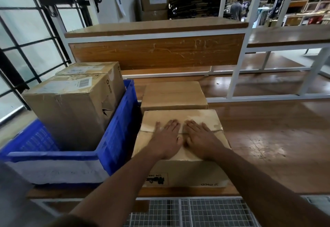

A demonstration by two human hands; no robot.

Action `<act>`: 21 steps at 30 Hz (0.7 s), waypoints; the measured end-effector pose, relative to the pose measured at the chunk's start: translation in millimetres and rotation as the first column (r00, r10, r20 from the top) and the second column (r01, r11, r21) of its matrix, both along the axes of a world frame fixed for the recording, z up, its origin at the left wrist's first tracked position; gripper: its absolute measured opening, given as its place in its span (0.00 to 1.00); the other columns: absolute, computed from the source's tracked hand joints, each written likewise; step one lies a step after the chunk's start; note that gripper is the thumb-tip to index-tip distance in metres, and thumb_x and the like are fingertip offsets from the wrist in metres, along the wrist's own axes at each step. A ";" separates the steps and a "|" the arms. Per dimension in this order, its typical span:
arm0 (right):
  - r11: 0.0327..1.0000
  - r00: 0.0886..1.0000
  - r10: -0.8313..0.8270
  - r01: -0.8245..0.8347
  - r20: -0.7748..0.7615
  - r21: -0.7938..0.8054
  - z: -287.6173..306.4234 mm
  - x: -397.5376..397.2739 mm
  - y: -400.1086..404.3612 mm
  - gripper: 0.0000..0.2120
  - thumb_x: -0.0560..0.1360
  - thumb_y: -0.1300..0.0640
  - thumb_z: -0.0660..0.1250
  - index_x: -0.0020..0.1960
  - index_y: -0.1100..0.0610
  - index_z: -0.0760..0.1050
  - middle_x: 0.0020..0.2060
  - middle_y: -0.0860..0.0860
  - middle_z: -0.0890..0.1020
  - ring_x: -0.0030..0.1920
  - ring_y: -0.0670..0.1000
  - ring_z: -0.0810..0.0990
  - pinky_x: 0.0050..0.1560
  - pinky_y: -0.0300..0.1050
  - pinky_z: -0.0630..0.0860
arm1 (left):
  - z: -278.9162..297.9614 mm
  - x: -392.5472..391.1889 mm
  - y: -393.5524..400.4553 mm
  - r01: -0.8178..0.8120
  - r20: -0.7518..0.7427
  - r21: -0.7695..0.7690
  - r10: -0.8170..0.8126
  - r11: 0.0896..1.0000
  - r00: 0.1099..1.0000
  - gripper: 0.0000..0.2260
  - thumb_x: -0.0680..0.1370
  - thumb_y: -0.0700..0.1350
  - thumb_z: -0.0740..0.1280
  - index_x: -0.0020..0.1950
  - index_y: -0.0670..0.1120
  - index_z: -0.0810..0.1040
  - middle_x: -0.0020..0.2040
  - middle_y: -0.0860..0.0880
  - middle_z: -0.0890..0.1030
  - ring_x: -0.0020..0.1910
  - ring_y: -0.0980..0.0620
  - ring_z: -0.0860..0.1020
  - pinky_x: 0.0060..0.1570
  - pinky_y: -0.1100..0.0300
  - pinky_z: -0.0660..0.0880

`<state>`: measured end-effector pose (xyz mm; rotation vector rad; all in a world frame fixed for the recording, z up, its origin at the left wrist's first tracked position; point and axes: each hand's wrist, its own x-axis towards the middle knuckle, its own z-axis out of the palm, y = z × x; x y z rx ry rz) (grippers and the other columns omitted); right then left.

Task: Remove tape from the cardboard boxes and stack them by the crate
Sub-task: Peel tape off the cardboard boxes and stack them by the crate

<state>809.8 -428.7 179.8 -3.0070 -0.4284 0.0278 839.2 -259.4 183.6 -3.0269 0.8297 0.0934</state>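
Currently both hands lie flat, fingers straight, pressing side by side on top of the near tan cardboard box: left hand, right hand. That box sits on the wooden bench, just right of the blue plastic crate. A second tan box stands directly behind it. Two taped brown boxes fill the crate.
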 end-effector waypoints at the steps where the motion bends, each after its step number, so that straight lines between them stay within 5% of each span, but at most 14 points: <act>1: 1.000 1.000 0.003 -0.003 -0.003 -0.013 -0.6 2.5 0.2 0.29 0.84 0.45 0.45 0.81 0.55 0.47 0.80 0.52 0.48 0.79 0.49 0.45 0.78 0.53 0.42 | -0.3 2.5 -1.3 0.006 -0.003 0.004 -0.006 1.000 1.000 0.28 0.85 0.55 0.47 0.83 0.46 0.45 0.83 0.49 0.45 0.81 0.54 0.43 0.78 0.38 0.42; 7: 0.999 0.999 -0.034 0.034 -0.014 0.017 -0.1 4.6 -1.1 0.30 0.83 0.44 0.48 0.81 0.56 0.50 0.80 0.52 0.52 0.79 0.48 0.48 0.78 0.50 0.44 | -1.5 7.1 1.1 -0.007 -0.018 -0.008 0.007 1.000 1.000 0.29 0.85 0.58 0.47 0.83 0.47 0.46 0.83 0.50 0.46 0.81 0.55 0.44 0.79 0.42 0.42; 12: 0.933 0.933 -0.359 0.359 0.017 0.037 -4.0 1.0 -17.4 0.37 0.81 0.38 0.45 0.80 0.63 0.45 0.80 0.58 0.49 0.80 0.55 0.45 0.78 0.54 0.41 | -4.2 13.1 32.0 -0.225 0.035 -0.095 0.229 0.970 0.973 0.36 0.82 0.66 0.45 0.83 0.45 0.46 0.83 0.49 0.47 0.82 0.52 0.44 0.79 0.43 0.43; 21: 0.948 0.947 -0.319 0.319 0.027 0.024 -3.7 4.7 -15.5 0.36 0.82 0.39 0.45 0.80 0.63 0.45 0.80 0.58 0.49 0.80 0.55 0.44 0.78 0.55 0.40 | -7.7 22.0 46.7 -0.236 0.051 -0.057 0.239 0.970 0.970 0.37 0.82 0.67 0.44 0.83 0.44 0.44 0.83 0.47 0.45 0.82 0.51 0.43 0.79 0.43 0.39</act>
